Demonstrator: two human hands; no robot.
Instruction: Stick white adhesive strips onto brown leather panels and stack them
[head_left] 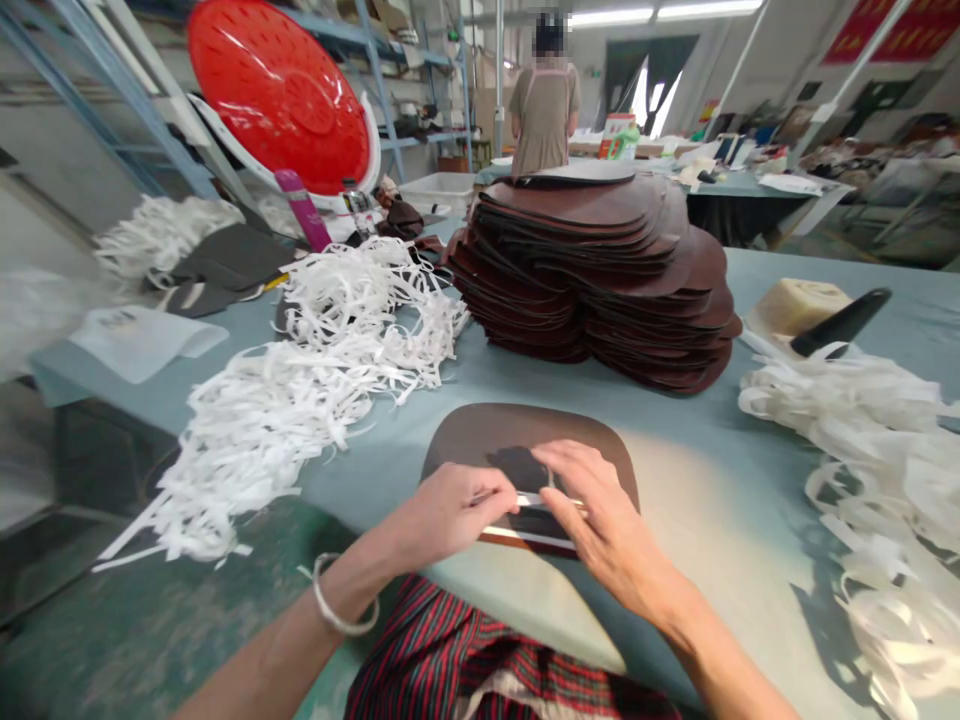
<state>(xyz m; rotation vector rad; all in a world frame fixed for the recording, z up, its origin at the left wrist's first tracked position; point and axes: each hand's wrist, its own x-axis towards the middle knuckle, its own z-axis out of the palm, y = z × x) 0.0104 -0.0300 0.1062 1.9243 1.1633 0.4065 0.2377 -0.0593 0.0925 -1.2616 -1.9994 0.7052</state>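
My left hand point(457, 508) pinches a narrow white strip point(529, 499) between thumb and fingertips. Its other end runs to my right hand point(592, 500), whose thumb and fingers curve around it; the fingers partly hide the hold. Beneath both hands lies a dark brown leather panel point(465, 440) with rounded corners, flat at the table's near edge. Another white strip point(525, 538) lies along the panel's near edge, with a reddish-brown rim showing below it.
A tall stack of brown leather panels point(600, 270) stands beyond the panel. Tangled white strips point(300, 400) heap on the left; wider off-white strips point(862, 420) lie right, by a tape roll with a black handle point(840, 322). A person point(546, 110) stands farther back.
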